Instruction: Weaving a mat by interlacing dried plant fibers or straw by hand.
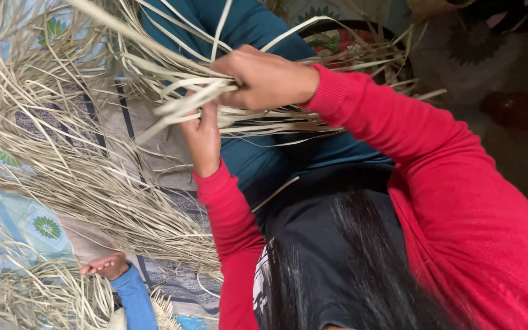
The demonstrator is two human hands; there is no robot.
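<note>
Soft, even light on the left; dim and murky toward the right edge.
The pale dried strips (62, 159) are brightly lit without glare, casting faint shadows on the patterned cloth (25, 226). The nearest strips, dark hair (362, 269) and upper right corner look blurred and smeared.

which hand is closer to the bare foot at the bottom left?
Left. The left hand grips the straw strips lower in the picture, nearer the bare foot. The right hand clutches the same strips higher up, farther off.
</note>
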